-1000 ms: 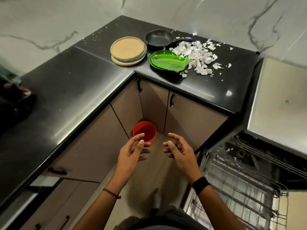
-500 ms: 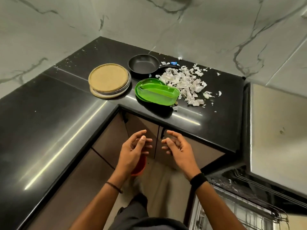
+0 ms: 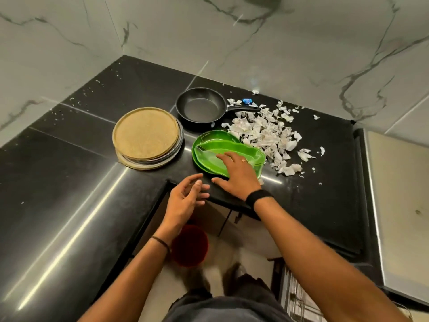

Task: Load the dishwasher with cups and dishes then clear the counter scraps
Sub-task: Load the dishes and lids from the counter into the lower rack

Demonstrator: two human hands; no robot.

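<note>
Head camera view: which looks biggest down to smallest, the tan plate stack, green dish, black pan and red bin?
1. tan plate stack and green dish: near alike, the dish partly under the right hand.
2. black pan.
3. red bin, though it stands lower, farther from the camera.

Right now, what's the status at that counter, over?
Right hand open, fingers on green dishes. Left hand open, empty. Paper scraps piled right beside them.

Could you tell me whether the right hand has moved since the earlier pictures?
Yes: the right hand has gone forward past the edge of the counter onto the green dish.
</note>
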